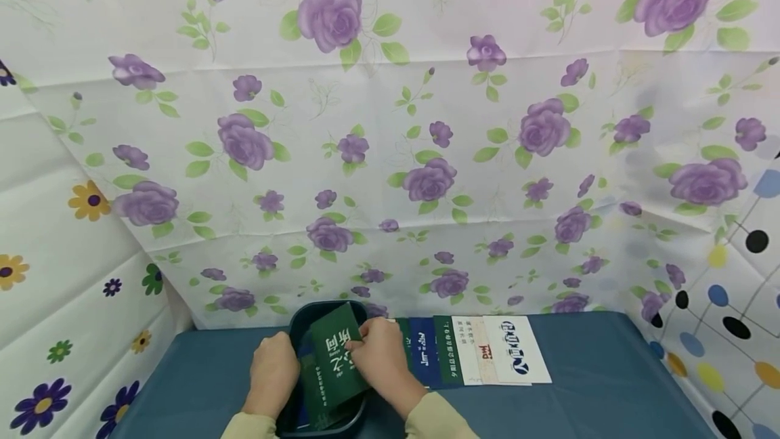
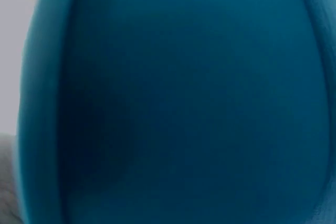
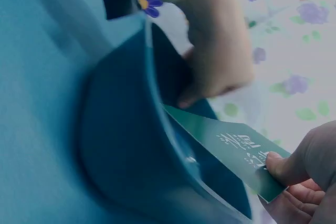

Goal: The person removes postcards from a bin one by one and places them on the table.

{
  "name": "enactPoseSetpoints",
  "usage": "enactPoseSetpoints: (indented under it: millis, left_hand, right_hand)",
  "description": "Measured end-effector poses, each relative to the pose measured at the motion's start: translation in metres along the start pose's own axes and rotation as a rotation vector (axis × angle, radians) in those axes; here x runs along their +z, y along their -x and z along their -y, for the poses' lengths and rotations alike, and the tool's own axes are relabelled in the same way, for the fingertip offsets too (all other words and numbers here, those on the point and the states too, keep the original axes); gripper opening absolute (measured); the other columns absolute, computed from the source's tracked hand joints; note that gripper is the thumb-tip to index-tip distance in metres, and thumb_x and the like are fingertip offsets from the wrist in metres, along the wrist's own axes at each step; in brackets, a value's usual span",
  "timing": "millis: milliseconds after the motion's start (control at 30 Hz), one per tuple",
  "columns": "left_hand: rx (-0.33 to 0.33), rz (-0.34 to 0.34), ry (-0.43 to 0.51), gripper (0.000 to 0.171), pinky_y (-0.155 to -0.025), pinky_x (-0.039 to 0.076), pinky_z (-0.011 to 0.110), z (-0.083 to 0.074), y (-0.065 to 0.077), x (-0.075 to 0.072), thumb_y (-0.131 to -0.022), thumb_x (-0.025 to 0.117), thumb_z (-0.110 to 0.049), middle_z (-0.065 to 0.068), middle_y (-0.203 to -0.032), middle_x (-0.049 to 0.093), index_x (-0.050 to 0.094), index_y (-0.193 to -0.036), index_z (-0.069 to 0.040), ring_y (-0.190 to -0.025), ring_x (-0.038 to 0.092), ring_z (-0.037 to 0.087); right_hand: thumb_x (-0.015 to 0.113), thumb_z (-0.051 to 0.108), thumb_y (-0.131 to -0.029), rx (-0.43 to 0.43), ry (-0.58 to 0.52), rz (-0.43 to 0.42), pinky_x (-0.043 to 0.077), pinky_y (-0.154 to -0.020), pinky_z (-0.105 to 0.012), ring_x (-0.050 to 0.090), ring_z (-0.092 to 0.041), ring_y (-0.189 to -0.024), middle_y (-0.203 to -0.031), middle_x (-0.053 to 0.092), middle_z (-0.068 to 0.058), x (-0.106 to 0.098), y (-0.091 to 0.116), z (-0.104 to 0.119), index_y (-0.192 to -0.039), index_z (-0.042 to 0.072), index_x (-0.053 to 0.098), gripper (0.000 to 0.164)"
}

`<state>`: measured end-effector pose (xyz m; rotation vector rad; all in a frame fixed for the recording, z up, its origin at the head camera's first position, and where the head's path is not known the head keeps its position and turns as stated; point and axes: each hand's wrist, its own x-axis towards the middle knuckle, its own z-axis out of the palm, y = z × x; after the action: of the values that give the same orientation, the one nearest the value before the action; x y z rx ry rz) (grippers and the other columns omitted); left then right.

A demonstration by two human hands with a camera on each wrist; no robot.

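Note:
A dark blue-green bin [image 1: 298,320] stands on the table, its wall [image 2: 194,98] filling the left wrist view. My left hand [image 1: 273,370] grips the bin's left rim, with the thumb on the inner side in the right wrist view. My right hand [image 1: 384,356] pinches a green card [image 1: 334,347] with white characters, thumb on its printed face. The card slants over the bin's opening, its far end at the rim. Below it, another green card [image 1: 313,385] shows inside the bin; the rest of the contents is hidden.
Right of the bin, several cards lie overlapped in a row: a blue card [image 1: 422,347], a green card [image 1: 449,351] and a white card [image 1: 518,351] among them. Flowered sheets [image 1: 378,154] hang behind the blue table [image 1: 585,378] and at its sides.

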<state>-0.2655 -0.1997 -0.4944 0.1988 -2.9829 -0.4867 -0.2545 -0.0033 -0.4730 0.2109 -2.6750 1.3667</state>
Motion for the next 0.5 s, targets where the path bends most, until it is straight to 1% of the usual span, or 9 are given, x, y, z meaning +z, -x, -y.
enactPoseSetpoints:
  millis: [100,167,200,233,267,300,400,500]
  left_hand:
    - [-0.003,0.012,-0.003,0.007,-0.049,0.045,0.042,0.002,0.0,-0.001,-0.08,0.055,0.005,0.018,-0.071,0.057,0.06,-0.082,0.003,-0.06,0.057,0.033]
    - [-0.007,0.014,-0.004,0.007,-0.049,0.046,0.043,0.001,0.0,0.0,-0.079,0.055,0.005,0.019,-0.073,0.058,0.06,-0.083,0.003,-0.062,0.058,0.034]
    - [-0.009,0.017,-0.006,0.007,-0.05,0.046,0.043,0.001,0.0,0.0,-0.079,0.056,0.005,0.019,-0.073,0.058,0.06,-0.084,0.003,-0.062,0.058,0.034]
    - [-0.011,0.019,-0.006,0.008,-0.05,0.046,0.044,0.001,0.0,0.0,-0.078,0.056,0.005,0.019,-0.074,0.058,0.06,-0.085,0.003,-0.062,0.058,0.034]
    - [-0.012,0.024,-0.005,0.008,-0.05,0.046,0.043,0.001,0.0,-0.001,-0.078,0.056,0.005,0.019,-0.073,0.058,0.06,-0.085,0.003,-0.062,0.058,0.033]
    - [-0.013,0.03,-0.004,0.008,-0.049,0.046,0.043,0.001,0.0,-0.001,-0.078,0.057,0.005,0.018,-0.073,0.058,0.06,-0.085,0.003,-0.061,0.058,0.033]
    - [-0.015,0.044,0.003,0.007,-0.048,0.045,0.042,0.001,0.0,-0.003,-0.079,0.056,0.005,0.017,-0.071,0.057,0.06,-0.085,0.003,-0.059,0.057,0.031]
    - [-0.021,0.054,0.0,0.009,-0.05,0.046,0.043,0.0,0.0,-0.003,-0.079,0.056,0.005,0.019,-0.074,0.059,0.061,-0.086,0.004,-0.062,0.058,0.033]
  right_hand:
    - [0.073,0.021,-0.079,-0.001,-0.002,-0.036,0.016,-0.048,-0.029,0.013,-0.01,-0.047,-0.056,0.014,0.008,-0.018,-0.002,-0.007,-0.066,0.021,0.022,0.053]
    - [0.073,0.023,-0.079,0.0,0.011,-0.074,0.019,-0.046,-0.027,0.021,-0.008,-0.044,-0.051,0.025,0.01,-0.033,-0.002,-0.015,-0.063,0.021,0.028,0.048]
    - [0.073,0.023,-0.078,-0.003,0.019,-0.094,0.022,-0.045,-0.026,0.028,-0.007,-0.043,-0.05,0.033,0.01,-0.04,-0.003,-0.019,-0.061,0.021,0.035,0.043]
    - [0.073,0.024,-0.079,0.0,0.03,-0.105,0.022,-0.045,-0.027,0.027,-0.008,-0.043,-0.049,0.034,0.008,-0.047,-0.003,-0.023,-0.062,0.02,0.032,0.045]
    - [0.073,0.024,-0.078,0.005,0.037,-0.122,0.025,-0.045,-0.026,0.033,-0.008,-0.044,-0.051,0.041,0.007,-0.055,-0.003,-0.027,-0.062,0.019,0.035,0.042]
    - [0.074,0.025,-0.078,0.006,0.044,-0.139,0.029,-0.046,-0.026,0.039,-0.008,-0.046,-0.055,0.048,0.005,-0.062,-0.003,-0.031,-0.062,0.017,0.042,0.036]
    - [0.074,0.025,-0.077,0.031,0.059,-0.188,0.036,-0.048,-0.026,0.047,-0.009,-0.053,-0.064,0.055,0.002,-0.085,-0.003,-0.043,-0.07,0.012,0.057,0.023]
    - [0.075,0.026,-0.076,0.064,0.069,-0.232,0.039,-0.049,-0.027,0.05,-0.01,-0.056,-0.068,0.056,0.001,-0.107,-0.001,-0.054,-0.079,0.009,0.064,0.02]
